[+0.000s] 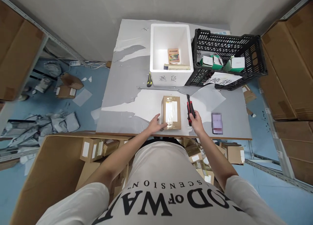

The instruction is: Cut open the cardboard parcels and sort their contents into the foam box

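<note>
A small taped cardboard box [179,115] with a white label lies on the table in front of me. My left hand [156,125] is at its lower left corner, fingers apart, with the thumb touching the box and the other fingers along its left side. To the right of the box, my right hand [196,121] is closed around a red and black utility knife [189,106]. The knife's tip points away from me, and it is apart from the box. A phone [217,123] lies to the right of that hand.
Behind the box stand a white foam bin [171,78] with small items inside and a black plastic crate [227,40] with green and white boxes. A yellow and black cutter [149,80] and a metal ruler [158,88] lie before the bin. A large carton [56,166] is below the table's left edge.
</note>
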The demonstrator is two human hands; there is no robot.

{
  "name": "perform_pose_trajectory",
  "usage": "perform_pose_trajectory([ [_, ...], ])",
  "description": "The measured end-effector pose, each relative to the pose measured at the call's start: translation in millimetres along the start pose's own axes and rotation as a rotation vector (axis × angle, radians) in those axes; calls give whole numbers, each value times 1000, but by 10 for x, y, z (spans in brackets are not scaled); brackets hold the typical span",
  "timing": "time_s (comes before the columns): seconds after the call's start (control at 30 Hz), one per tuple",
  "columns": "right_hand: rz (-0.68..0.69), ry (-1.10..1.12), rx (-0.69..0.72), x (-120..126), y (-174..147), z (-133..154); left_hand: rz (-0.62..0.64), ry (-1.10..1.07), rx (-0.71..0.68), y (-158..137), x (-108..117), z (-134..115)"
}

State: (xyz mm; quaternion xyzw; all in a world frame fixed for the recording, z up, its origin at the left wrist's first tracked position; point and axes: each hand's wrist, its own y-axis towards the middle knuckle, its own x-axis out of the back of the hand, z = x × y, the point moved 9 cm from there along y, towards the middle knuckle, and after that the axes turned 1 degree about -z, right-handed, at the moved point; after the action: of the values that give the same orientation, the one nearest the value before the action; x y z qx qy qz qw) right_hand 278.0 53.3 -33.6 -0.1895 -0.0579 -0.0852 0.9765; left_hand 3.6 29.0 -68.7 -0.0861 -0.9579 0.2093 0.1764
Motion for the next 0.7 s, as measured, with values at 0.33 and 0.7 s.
perform_pose_trajectory([
  [0.33, -33, 536, -357, -308, -1162, -662, 27, 17, -175, 1326, 337, -683],
  [0.7, -121, 622, -224, -215, -869, -408, -121, -61, -214, 931, 625, -683],
])
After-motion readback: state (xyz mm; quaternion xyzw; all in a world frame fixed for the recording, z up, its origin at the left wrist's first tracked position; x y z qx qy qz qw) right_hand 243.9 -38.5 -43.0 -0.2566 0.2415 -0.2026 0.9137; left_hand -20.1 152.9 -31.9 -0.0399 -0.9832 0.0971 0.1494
